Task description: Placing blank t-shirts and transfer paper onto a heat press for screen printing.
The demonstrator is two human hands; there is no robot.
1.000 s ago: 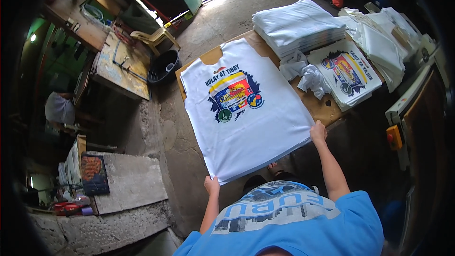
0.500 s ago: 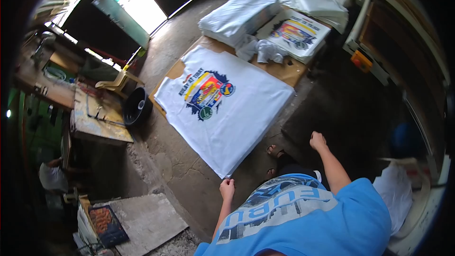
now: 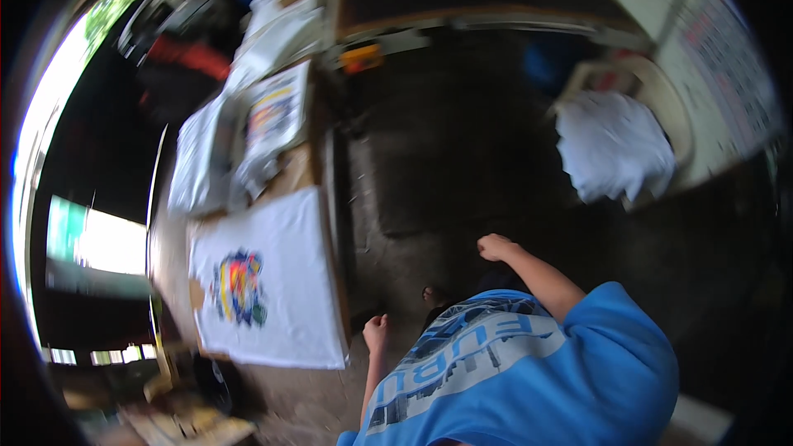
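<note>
A white printed T-shirt (image 3: 289,281) lies flat on a cardboard-topped table to my left, its colourful print facing up. My left hand (image 3: 376,334) hangs just right of the shirt's near corner, apart from it. Its fingers are curled in, and I see nothing in them. Out in front of my body, my right hand (image 3: 496,247) is loosely closed over the dark floor and touches nothing. Farther up the table are a stack of printed shirts (image 3: 277,111) and a tall pile of folded white shirts (image 3: 202,157).
A white cloth bundle (image 3: 615,144) rests on a pale plastic chair (image 3: 673,107) at the right, beside a white wall panel with a printed sheet (image 3: 731,58). A yellow-orange object (image 3: 362,59) sits past the table. A black round tub (image 3: 215,384) stands at the lower left.
My view has swung to the right, bringing the chair with the white bundle into fuller sight. My left hand has come away from the shirt's corner.
</note>
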